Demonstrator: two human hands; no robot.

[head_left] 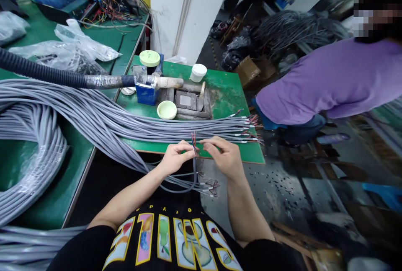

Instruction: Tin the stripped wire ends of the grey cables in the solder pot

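Note:
My left hand (174, 158) and my right hand (221, 154) meet over the front edge of the small green table (226, 91). Both pinch the stripped end of one grey cable (194, 166), which stands upright between them with its thin coloured wires (194, 138) fanned out at the top. The cable loops down below my hands towards my lap. Several more grey cables (176, 126) lie across the table just behind my hands, their stripped ends (251, 130) pointing right.
A metal solder pot (187, 101) sits mid-table with a green lid (166, 109), a white jar (198, 72) and a blue block (146, 94) holding a ribbed hose (47, 74). Big cable coils (31, 153) fill the left bench. A person in purple (329, 80) bends at right.

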